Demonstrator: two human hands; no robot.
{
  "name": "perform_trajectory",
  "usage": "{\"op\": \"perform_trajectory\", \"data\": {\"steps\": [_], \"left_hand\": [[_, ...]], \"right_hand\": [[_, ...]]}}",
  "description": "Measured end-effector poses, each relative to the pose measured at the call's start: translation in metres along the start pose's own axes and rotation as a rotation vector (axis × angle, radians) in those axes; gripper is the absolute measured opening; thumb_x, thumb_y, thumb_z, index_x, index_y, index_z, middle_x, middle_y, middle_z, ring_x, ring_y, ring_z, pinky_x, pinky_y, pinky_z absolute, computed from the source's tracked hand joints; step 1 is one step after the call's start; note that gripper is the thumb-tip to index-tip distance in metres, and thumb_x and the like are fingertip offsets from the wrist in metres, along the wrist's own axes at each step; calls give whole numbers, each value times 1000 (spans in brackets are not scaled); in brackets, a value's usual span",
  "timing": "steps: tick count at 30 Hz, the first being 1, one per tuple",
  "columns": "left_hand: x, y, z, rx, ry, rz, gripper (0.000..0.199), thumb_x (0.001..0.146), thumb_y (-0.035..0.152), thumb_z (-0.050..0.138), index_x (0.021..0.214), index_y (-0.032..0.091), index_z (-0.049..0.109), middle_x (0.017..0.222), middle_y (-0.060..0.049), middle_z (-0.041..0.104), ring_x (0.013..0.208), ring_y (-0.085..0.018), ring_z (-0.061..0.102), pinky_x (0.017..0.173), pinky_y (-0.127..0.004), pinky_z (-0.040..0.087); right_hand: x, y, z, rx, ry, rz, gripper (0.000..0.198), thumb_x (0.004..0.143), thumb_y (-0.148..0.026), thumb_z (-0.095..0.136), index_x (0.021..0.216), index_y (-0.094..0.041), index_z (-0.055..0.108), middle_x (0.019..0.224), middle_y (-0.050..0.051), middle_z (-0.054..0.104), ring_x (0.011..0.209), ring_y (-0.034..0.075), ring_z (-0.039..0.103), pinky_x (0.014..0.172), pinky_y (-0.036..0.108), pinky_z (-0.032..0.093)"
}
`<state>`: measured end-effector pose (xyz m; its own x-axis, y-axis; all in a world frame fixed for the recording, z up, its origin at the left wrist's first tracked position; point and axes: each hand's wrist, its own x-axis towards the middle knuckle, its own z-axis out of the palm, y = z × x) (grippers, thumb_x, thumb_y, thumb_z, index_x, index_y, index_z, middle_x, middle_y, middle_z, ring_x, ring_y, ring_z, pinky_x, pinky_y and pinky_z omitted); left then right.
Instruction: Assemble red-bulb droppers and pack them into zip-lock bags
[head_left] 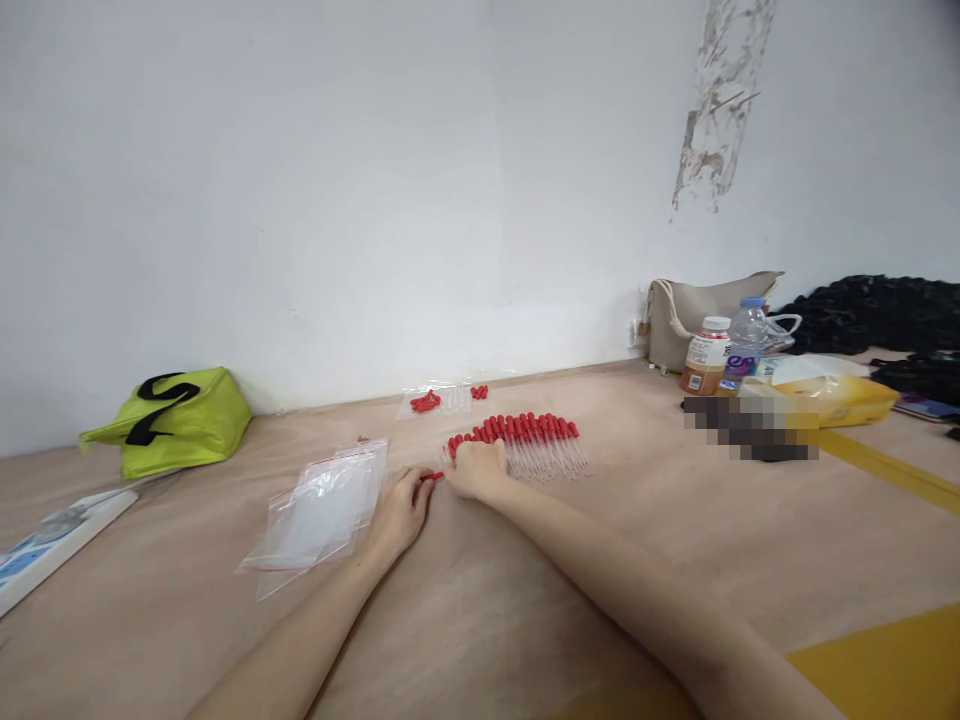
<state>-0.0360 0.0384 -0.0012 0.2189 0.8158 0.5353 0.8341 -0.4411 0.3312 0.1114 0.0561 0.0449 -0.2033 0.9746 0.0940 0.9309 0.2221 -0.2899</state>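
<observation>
Between the fingertips of my left hand (399, 506) is a small red rubber bulb (433, 477), lying sideways just above the table. My right hand (478, 468) is closed close beside it, knuckles up, and what its fingers hold is hidden. Just beyond my right hand lies a row of clear droppers with red rubber bulbs (534, 430), their thin tubes pointing toward me. To the left of my left hand, clear zip bags (322, 510) lie in an overlapping pile. Loose red bulbs (426, 401) rest on clear plastic near the wall, with a smaller group (479, 392) beside them.
A lime-green bag (187, 425) and a white tray-like object (67, 545) are on the left. At the right stand a beige bag (675, 310), a brown drink bottle (706, 358) and a water bottle (745, 345), near a yellow tissue pack (832, 395). A wall (375, 200) bounds the back.
</observation>
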Motion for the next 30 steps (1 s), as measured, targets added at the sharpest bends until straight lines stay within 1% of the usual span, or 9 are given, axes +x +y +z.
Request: {"op": "perform_trajectory", "data": {"steps": [3, 5, 7, 9, 11, 13, 17, 22, 30], "left_hand": [[0, 1, -4, -32, 49, -12, 21, 83, 25, 41, 92, 17, 58, 92, -6, 62, 89, -21, 55, 80, -35, 43], [0, 6, -9, -64, 106, -32, 22, 83, 26, 41, 93, 17, 58, 94, -6, 62, 91, -21, 55, 82, -36, 42], [-2, 14, -12, -108, 138, -40, 23, 84, 27, 40, 94, 17, 58, 96, -6, 61, 94, -21, 54, 85, -37, 40], [-7, 26, -13, -184, 115, -27, 25, 85, 28, 39, 99, 18, 57, 101, -6, 60, 98, -21, 52, 87, -36, 39], [-14, 38, -10, -282, 40, -11, 28, 86, 28, 37, 107, 20, 54, 106, -5, 59, 100, -19, 53, 87, -35, 40], [-22, 47, -4, -378, -65, -30, 31, 87, 29, 36, 111, 20, 53, 101, -5, 62, 91, -18, 57, 82, -33, 44], [-32, 53, 6, -565, -222, -130, 33, 87, 33, 37, 110, 16, 53, 74, -3, 64, 68, -15, 61, 70, -32, 49], [-31, 51, 7, -626, -261, -166, 33, 86, 35, 38, 106, 15, 55, 72, -3, 63, 68, -15, 61, 69, -32, 49], [-28, 54, 5, -667, -252, -184, 32, 85, 35, 40, 104, 15, 56, 72, -3, 63, 68, -15, 61, 69, -31, 48]], "right_hand": [[-15, 28, -8, 46, 175, -105, 27, 83, -28, 35, 87, -12, 57, 88, 13, 63, 81, 21, 56, 75, 34, 33], [-28, 55, -11, 126, 233, -218, 22, 84, -21, 33, 87, -12, 53, 89, 11, 61, 77, 17, 55, 68, 28, 35], [-40, 81, -12, 201, 255, -326, 19, 86, -21, 33, 89, -13, 50, 87, 9, 59, 74, 15, 53, 65, 25, 37], [-52, 102, -9, 231, 272, -440, 19, 86, -21, 33, 93, -15, 50, 89, 8, 59, 79, 15, 52, 70, 27, 38], [-63, 113, -6, 258, 302, -521, 23, 87, -21, 34, 103, -16, 49, 95, 8, 59, 85, 15, 53, 75, 29, 37], [-72, 116, -1, 285, 340, -549, 25, 87, -21, 35, 105, -18, 51, 96, 7, 61, 86, 15, 54, 77, 30, 37], [-83, 111, 4, 322, 357, -556, 24, 87, -20, 36, 100, -21, 56, 92, 5, 63, 83, 14, 56, 77, 29, 35], [-84, 108, 4, 307, 333, -537, 24, 87, -21, 36, 98, -21, 56, 90, 4, 64, 79, 14, 57, 75, 30, 34], [-85, 102, 6, 297, 298, -572, 21, 86, -20, 38, 97, -22, 56, 93, 2, 63, 81, 13, 56, 74, 29, 32]]}}
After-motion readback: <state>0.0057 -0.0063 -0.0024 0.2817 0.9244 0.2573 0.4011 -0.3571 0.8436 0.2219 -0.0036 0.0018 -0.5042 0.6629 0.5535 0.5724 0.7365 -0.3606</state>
